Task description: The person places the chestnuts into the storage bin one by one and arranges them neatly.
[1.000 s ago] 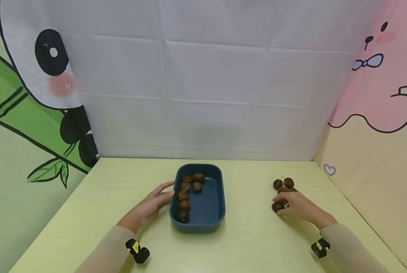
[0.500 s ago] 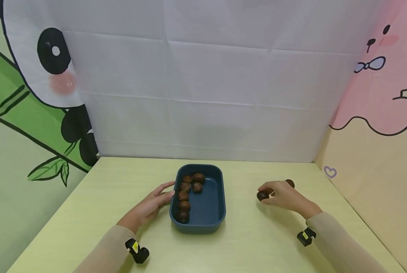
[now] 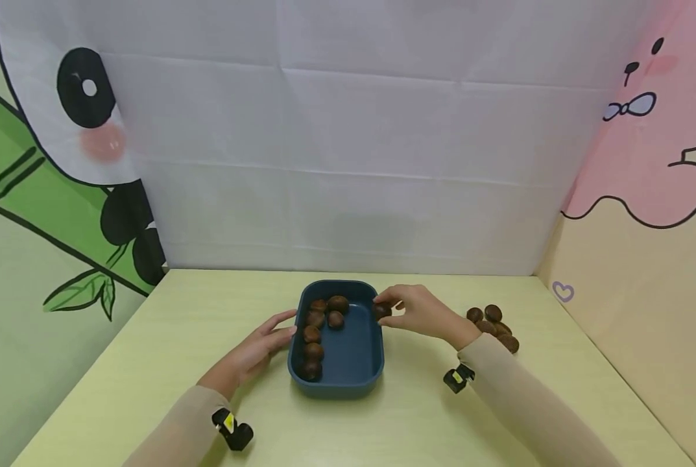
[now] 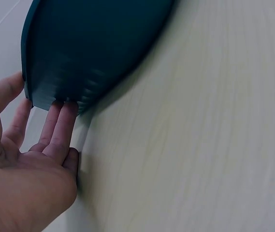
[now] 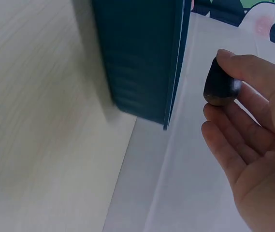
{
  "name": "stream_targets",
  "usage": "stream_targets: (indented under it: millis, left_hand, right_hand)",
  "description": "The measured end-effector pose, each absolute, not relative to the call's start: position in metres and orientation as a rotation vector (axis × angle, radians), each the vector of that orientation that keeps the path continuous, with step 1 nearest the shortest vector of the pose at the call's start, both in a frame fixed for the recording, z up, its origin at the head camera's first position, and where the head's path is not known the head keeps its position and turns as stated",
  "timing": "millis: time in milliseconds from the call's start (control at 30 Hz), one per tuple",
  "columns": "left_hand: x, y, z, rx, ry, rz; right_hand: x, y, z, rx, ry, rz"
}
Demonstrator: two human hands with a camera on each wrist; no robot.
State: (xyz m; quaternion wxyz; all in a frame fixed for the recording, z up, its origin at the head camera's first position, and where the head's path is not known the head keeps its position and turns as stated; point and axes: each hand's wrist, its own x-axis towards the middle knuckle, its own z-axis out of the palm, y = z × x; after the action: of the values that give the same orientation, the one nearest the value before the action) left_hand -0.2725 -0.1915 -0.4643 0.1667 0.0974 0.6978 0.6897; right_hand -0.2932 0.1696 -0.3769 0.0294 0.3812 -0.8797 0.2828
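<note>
A dark blue rectangular box (image 3: 348, 389) stands on the table, with several brown chestnuts (image 3: 313, 352) along its left side and far end. My left hand (image 3: 253, 353) touches the box's left wall with straight fingertips; the left wrist view shows those fingers (image 4: 64, 126) against the wall. Between thumb and fingers my right hand (image 3: 426, 314) pinches one dark chestnut (image 5: 221, 84) at the box's right rim. That hand is raised above the tabletop in the right wrist view.
Several more chestnuts (image 3: 492, 314) lie in a loose cluster on the table to the right, partly behind the right forearm. The pale yellow table (image 3: 219, 305) ends at a white cloth (image 3: 371, 162) behind, with printed panels on both sides.
The right hand has lifted a chestnut from the cluster on the right and carried it left to the box's right rim. The left hand stays at the box.
</note>
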Motion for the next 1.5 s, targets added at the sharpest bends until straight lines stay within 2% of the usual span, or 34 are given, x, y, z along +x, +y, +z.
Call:
stream_targets:
  millis: [300, 600, 967, 1333, 1500]
  left_hand:
    - [-0.27, -0.191, -0.465, 0.262, 1.981, 1.968]
    - [-0.271, -0.193, -0.464, 0.277, 1.991, 1.956]
    - [-0.271, -0.192, -0.464, 0.273, 1.993, 1.949]
    - [-0.269, -0.193, -0.463, 0.268, 1.99, 1.967]
    - [-0.268, -0.192, -0.461, 0.273, 1.995, 1.956]
  right_hand:
    - [-0.301, 0.117, -0.391, 1.312, -2.7, 0.821]
    - [-0.313, 0.083, -0.406, 1.333, -2.772, 0.71]
    - [-0.318, 0.074, -0.423, 1.277, -2.837, 0.62]
    - [-0.317, 0.069, -0.428, 1.248, -2.852, 0.355]
    - [-0.315, 0.07, -0.429, 1.233, -2.817, 0.382]
